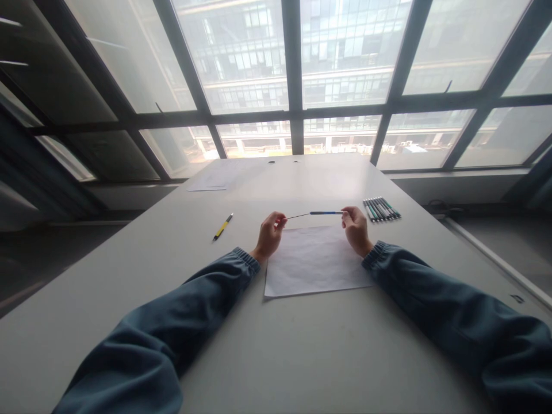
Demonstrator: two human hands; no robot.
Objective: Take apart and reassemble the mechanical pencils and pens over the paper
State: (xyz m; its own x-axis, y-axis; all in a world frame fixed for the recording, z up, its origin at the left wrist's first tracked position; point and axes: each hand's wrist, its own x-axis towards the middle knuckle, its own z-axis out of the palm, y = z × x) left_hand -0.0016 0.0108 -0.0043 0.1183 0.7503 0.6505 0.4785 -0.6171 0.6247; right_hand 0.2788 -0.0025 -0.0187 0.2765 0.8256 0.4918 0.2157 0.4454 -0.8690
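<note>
Your left hand (pixel 271 233) pinches a thin rod (pixel 298 216) and your right hand (pixel 356 230) grips the blue pen (pixel 326 213) by its right end, the two nearly in line crosswise near the paper's (pixel 319 261) far edge, rod meeting the pen's left end.

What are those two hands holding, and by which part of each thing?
The right hand holds a blue pen by one end. The left hand pinches a thin dark stick by one end, at the fingertips.
</note>
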